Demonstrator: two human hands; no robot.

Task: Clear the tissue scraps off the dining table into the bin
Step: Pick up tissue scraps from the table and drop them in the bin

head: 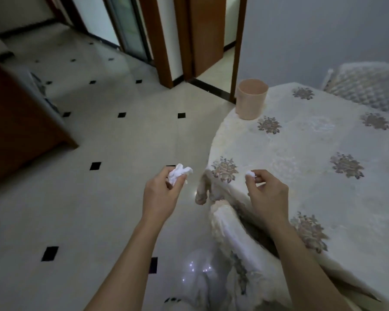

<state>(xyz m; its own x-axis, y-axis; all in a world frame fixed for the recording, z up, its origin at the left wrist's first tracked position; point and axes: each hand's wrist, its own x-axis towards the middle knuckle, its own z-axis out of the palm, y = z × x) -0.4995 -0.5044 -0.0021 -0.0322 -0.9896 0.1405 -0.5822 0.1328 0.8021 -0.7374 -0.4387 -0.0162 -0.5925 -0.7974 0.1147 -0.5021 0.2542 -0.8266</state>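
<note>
My left hand (161, 194) is closed around a crumpled white tissue scrap (178, 172), held over the floor just left of the table edge. My right hand (267, 194) pinches a smaller white tissue scrap (250, 174) between its fingertips, above the near left part of the dining table (312, 140). The table wears a cream cloth with grey flower motifs. A pale pink bin (251, 99) stands upright on the table's far left edge, its mouth open, well beyond both hands.
A tiled floor (112, 140) with small black squares spreads to the left. A brown cabinet (20, 131) stands at the far left. Wooden door frames (202, 37) rise behind the bin. A covered chair (368, 86) sits at the table's far right.
</note>
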